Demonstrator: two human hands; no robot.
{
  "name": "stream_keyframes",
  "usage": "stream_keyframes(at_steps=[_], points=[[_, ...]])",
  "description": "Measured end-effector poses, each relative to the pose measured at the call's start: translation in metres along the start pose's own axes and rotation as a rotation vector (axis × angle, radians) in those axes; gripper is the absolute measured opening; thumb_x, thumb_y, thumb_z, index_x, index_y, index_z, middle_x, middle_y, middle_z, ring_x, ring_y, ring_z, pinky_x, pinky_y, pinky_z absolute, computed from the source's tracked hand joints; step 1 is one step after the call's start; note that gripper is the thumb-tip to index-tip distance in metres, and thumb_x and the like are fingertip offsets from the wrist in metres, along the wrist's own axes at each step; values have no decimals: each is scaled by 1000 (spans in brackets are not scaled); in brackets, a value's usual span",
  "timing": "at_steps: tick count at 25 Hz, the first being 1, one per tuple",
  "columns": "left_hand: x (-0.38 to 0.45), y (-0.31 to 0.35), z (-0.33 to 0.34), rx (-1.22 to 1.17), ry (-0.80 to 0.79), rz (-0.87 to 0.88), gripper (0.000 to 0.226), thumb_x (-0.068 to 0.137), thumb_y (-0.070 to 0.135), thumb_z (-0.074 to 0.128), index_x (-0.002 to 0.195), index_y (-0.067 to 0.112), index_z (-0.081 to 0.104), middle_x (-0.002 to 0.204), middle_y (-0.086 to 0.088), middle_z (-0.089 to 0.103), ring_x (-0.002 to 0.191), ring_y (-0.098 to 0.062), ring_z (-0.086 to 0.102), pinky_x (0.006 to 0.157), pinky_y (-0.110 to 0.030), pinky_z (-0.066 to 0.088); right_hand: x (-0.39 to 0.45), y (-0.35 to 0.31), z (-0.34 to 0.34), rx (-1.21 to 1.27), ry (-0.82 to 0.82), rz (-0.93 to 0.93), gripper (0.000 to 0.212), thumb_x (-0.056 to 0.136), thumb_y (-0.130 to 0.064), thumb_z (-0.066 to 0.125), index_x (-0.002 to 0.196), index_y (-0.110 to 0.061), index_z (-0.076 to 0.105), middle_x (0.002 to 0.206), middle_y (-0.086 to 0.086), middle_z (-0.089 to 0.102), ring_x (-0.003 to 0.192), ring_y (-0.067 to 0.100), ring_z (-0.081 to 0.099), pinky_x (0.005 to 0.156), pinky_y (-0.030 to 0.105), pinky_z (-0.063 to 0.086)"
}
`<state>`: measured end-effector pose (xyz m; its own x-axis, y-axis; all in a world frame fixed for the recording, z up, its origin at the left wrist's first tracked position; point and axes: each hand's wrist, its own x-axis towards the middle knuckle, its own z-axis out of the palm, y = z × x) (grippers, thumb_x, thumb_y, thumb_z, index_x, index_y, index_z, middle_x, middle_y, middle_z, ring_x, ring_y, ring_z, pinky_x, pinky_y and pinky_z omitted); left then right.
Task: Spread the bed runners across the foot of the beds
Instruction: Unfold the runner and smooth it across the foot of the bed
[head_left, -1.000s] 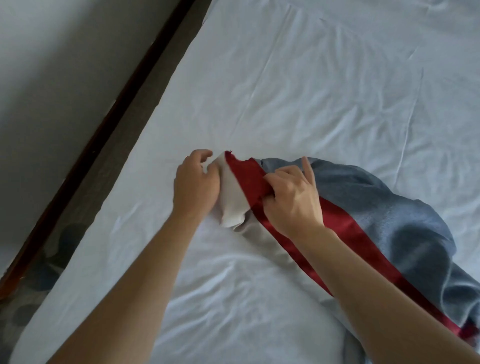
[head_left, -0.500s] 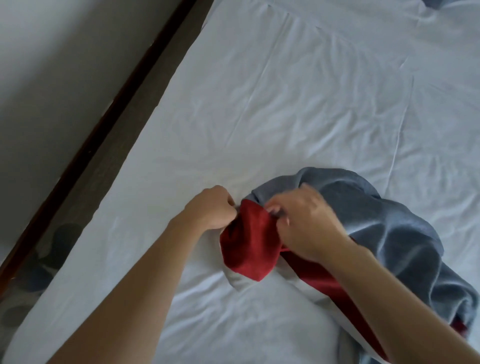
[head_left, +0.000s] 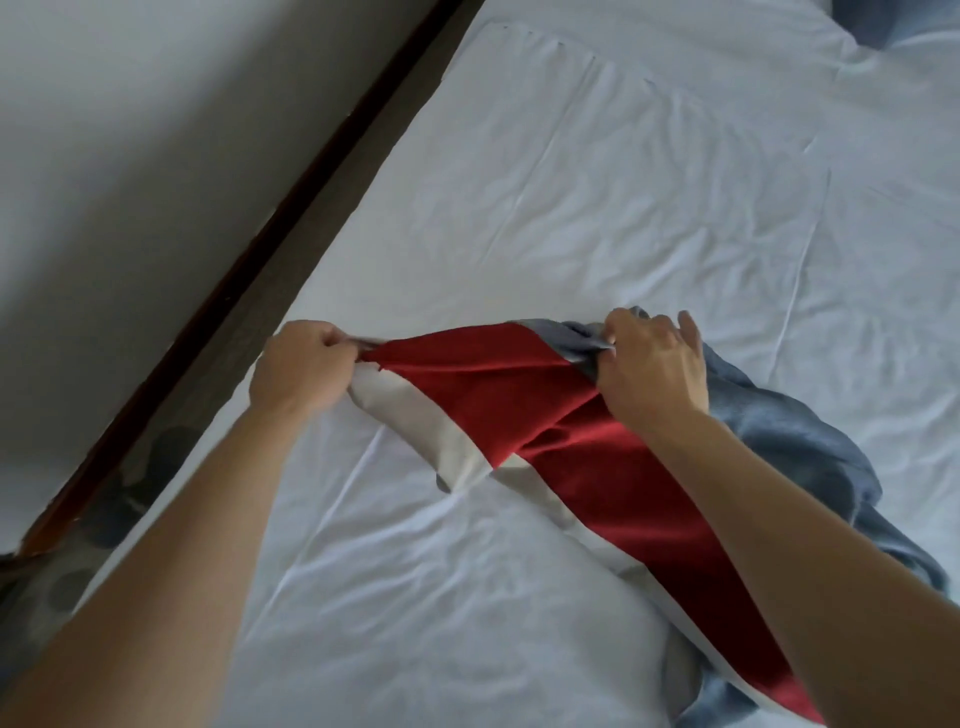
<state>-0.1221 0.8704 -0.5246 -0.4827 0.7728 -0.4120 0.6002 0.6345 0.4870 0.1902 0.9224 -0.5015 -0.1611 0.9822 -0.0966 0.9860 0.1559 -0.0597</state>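
Red, grey and cream cloth, the bed runner (head_left: 587, 447), is lying bunched at centre-right on the white bed (head_left: 597, 182). Left hand (head_left: 298, 371) and right hand (head_left: 652, 364) are each gripping its end, stretching it open; next, likely drawing it flat across the bed's foot.

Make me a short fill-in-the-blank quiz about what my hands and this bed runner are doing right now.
1. Both the left hand and the right hand grip the bed ____.
2. The band stretched between the hands is ____ in colour.
3. The bed runner lies on a ____ sheet.
4. The part bunched behind the right hand is ____-grey.

Missing words: runner; red; white; blue
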Motion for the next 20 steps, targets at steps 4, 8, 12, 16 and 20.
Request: stream_keyframes(at_steps=[4,8,12,16,20], points=[[-34,9,18,-96,-105,4,32,76,46,53,57,20,55,55,9,57,61,-18,57,55,-29,37,-21,-27,-1,135,-55,-204,34,74,-8,53,107,-12,59,105,5,64,111,31,56,116,53,25],[-69,-15,41,-453,-30,-185,43,82,61,49,92,22,63,87,4,67,87,-19,64,74,-38,51,-53,-58,14,198,-83,-487,80,75,-26,63,150,-24,36,154,5,39,146,26,28,122,57,11],[-104,-37,64,-671,6,-366,48,86,62,51,85,16,62,87,-4,66,84,-24,64,78,-39,50,-75,-68,44,7,-154,-622,49,86,-47,64,128,-22,61,136,7,57,139,30,40,122,57,11],[-134,-27,92,-678,-235,-211,46,63,64,63,93,30,68,94,13,72,87,1,67,69,-24,53,-73,-69,49,155,41,-377,12,89,-19,59,84,-13,68,78,4,66,90,29,60,121,49,18],[-134,1,120,-550,-205,47,57,66,48,78,118,35,59,112,15,65,105,0,60,80,-21,49,-45,-90,-2,678,53,-21,14,88,-23,59,77,-16,62,62,-4,62,68,20,60,90,38,50]])
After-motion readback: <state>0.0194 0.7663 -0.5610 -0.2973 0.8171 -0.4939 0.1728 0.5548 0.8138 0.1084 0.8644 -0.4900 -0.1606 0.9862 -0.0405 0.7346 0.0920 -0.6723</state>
